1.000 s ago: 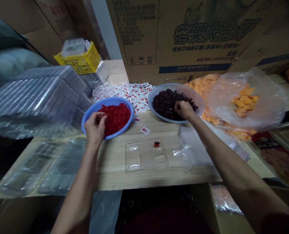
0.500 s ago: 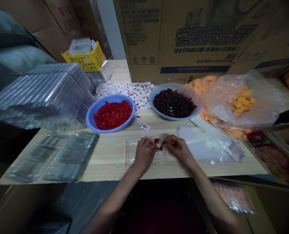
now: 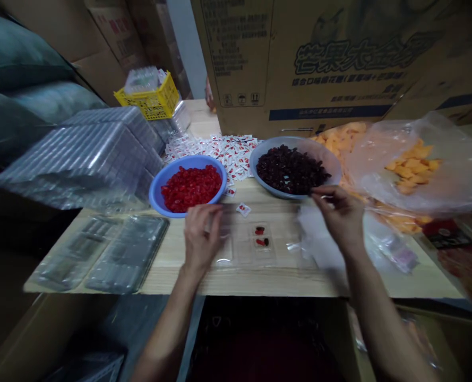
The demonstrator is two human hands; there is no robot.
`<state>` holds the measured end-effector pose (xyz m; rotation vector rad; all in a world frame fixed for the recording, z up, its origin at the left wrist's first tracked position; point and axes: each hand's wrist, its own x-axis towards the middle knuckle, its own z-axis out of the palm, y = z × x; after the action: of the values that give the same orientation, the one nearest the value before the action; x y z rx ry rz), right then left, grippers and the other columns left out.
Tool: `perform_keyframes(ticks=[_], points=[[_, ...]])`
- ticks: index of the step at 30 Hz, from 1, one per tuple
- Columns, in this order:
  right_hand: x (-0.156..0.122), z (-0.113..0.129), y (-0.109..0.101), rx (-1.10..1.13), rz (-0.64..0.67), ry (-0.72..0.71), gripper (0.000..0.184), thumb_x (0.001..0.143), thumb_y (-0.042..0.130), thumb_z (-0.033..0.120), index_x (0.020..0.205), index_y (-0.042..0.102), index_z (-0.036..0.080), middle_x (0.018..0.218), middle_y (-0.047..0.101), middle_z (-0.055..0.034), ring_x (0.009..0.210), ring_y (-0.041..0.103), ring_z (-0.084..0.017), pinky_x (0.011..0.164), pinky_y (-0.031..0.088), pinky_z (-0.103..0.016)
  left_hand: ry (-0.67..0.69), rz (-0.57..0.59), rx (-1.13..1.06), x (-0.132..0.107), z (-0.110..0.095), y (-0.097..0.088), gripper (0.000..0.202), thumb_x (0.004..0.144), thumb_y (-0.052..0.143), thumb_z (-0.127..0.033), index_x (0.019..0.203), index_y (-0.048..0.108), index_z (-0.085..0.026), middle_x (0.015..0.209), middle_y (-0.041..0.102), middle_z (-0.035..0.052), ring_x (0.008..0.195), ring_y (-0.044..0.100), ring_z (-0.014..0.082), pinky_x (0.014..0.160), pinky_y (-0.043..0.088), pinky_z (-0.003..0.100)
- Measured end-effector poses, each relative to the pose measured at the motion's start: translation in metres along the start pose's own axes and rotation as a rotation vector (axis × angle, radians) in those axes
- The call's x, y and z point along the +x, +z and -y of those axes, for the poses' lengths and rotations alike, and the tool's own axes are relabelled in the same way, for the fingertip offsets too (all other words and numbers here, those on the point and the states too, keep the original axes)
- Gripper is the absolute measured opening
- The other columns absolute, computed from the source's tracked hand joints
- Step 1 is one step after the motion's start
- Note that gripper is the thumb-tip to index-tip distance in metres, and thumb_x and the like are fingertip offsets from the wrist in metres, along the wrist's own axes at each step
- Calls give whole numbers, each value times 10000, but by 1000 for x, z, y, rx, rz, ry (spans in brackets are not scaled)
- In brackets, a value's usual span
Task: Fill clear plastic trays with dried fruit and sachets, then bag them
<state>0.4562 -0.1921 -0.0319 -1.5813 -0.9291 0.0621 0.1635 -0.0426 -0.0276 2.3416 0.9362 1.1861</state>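
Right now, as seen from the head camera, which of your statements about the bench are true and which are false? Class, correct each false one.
1. Small glossy red pieces lie in a round blue plastic bowl. True.
2. The bare right hand is nearer the red pieces than the bare left hand. False: the left hand is nearer.
3. Small dark pieces lie in a round, pale translucent plastic bowl. True.
4. The flat clear plastic tray holds only red pieces. False: it holds dark ones too.
5. A yellow latticed plastic crate stands left of the large brown cardboard box. True.
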Motion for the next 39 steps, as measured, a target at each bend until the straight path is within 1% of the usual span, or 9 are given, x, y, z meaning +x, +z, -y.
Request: perform_keyframes(ticks=[3, 7, 10, 14, 18, 24, 29, 35, 39], points=[[53, -26, -7, -176, 6, -50, 161, 809, 702, 294, 933, 759, 210, 907, 745, -52, 772, 680, -215, 752, 556, -381, -127, -42, 163, 41, 49, -27, 174, 922, 557, -276, 1034, 670, -205, 1035, 697, 80, 1011, 615, 240, 980, 440, 412], [78, -47, 9, -260, 94, -127, 191, 808, 679, 257, 970, 762, 199, 989, 751, -86, 910, 704, -260, 880, 560, -459, -273, 378, 233, 80, 108, -28, 165, 793, 666, -256, 947, 678, -199, 1007, 709, 100, 957, 641, 258, 917, 467, 375], [58, -30, 19, -213, 61, -220, 187, 881, 635, 267, 1022, 745, 213, 1090, 731, -84, 1047, 676, -246, 983, 520, -450, -287, 510, 189, 95, 126, -12, 222, 649, 781, -241, 844, 676, -217, 854, 710, 61, 824, 641, 244, 789, 478, 323], [18, 10, 24, -188, 65, -191, 163, 932, 603, 280, 1018, 735, 237, 1065, 722, -65, 1012, 672, -228, 938, 525, -412, -303, 557, 103, 103, 128, 1, 152, 617, 774, -185, 710, 660, -221, 689, 662, 12, 674, 589, 203, 687, 433, 297], [-9, 32, 26, -125, 174, -128, 157, 945, 600, 278, 1033, 728, 255, 1066, 717, -50, 999, 667, -222, 909, 520, -394, -361, 488, -11, 102, 132, 2, 110, 619, 765, -179, 677, 674, -200, 668, 667, 12, 645, 583, 178, 658, 415, 287], [-37, 40, 22, -67, 251, -38, 158, 950, 601, 301, 1044, 726, 276, 1080, 706, -45, 1021, 658, -236, 935, 506, -410, -536, 225, -257, 99, 135, -3, 277, 690, 750, -388, 805, 660, -153, 680, 670, 23, 576, 593, 133, 611, 471, 269], [-61, 43, 21, -13, 330, 22, 152, 959, 588, 313, 1030, 719, 284, 1058, 696, -44, 1012, 653, -240, 895, 513, -398, -651, 152, -433, 98, 125, -10, 432, 607, 806, -504, 767, 658, -131, 579, 619, 6, 458, 494, 84, 486, 381, 224], [-79, 42, 21, 9, 374, 74, 159, 960, 579, 336, 1026, 710, 274, 1048, 698, -54, 965, 660, -234, 742, 545, -342, -690, 100, -515, 101, 118, -18, 464, 536, 848, -480, 779, 675, -125, 624, 641, 6, 419, 390, 41, 432, 264, 206], [-87, 37, 16, -12, 371, 91, 170, 961, 570, 338, 1011, 709, 252, 1015, 703, -62, 937, 663, -233, 758, 540, -346, -639, 54, -555, 89, 82, -19, 446, 599, 831, -464, 857, 657, -143, 579, 602, -29, 464, 486, 73, 471, 349, 198]])
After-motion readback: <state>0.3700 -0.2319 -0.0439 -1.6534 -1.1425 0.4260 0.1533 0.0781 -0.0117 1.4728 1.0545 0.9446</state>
